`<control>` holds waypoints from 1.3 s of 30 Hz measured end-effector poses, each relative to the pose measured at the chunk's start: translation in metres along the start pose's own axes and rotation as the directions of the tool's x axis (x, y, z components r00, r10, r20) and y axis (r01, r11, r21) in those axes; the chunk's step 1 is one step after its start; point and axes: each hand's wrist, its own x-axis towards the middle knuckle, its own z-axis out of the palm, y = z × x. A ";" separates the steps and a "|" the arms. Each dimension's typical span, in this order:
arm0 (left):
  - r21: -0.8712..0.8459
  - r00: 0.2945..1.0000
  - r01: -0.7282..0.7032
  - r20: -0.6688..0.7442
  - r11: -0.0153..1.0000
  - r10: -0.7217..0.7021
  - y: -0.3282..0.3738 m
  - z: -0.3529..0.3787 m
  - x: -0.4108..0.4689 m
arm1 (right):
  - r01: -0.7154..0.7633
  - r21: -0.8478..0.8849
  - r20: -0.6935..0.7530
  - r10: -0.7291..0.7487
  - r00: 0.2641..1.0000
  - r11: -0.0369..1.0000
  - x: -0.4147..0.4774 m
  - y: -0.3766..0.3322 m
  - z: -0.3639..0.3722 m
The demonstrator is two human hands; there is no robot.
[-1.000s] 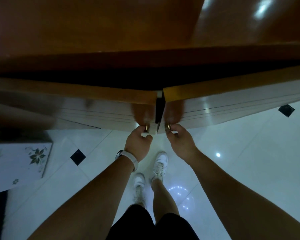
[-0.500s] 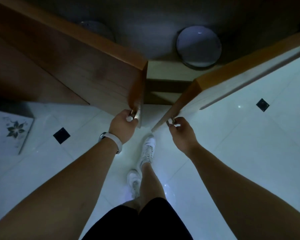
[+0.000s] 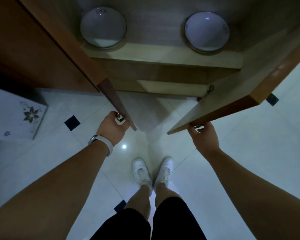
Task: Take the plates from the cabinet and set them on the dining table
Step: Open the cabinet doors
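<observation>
Two white plates stand on a shelf inside the open wooden cabinet: the left plate (image 3: 103,26) and the right plate (image 3: 206,31), each near the shelf's front edge. My left hand (image 3: 113,126) grips the small knob of the left cabinet door (image 3: 111,94), which is swung wide. My right hand (image 3: 202,135) holds the knob on the lower edge of the right cabinet door (image 3: 232,101), also swung out. Both hands are well below and in front of the plates. A white band sits on my left wrist.
A lower shelf edge (image 3: 170,85) shows under the plates. A white box with a flower print (image 3: 16,116) stands on the floor at the left. The floor (image 3: 258,153) is glossy white tile with small black diamonds. My white shoes (image 3: 152,172) stand between the doors.
Both cabinet doors have swung from nearly closed to wide open, pulled by my hands. The shelf and both plates have come into view.
</observation>
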 end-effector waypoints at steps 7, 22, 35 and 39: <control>0.238 0.992 0.122 0.005 0.964 -0.126 0.007 -0.024 -0.009 | -0.041 -0.214 -0.084 0.024 0.996 0.976 -0.017 0.011 -0.028; 0.092 0.875 0.088 -0.483 0.992 -0.032 0.056 -0.130 -0.112 | 0.088 -0.121 -0.158 -0.107 0.982 0.989 -0.080 -0.009 -0.136; 0.140 0.859 -0.098 -0.489 0.985 0.155 0.061 -0.186 -0.160 | 0.310 -0.203 -0.276 -0.358 0.892 0.929 -0.138 -0.056 -0.231; 0.211 0.847 -0.141 -0.480 0.967 0.228 0.055 -0.201 -0.162 | 0.368 -0.394 -0.284 -0.492 0.823 0.842 -0.148 -0.062 -0.238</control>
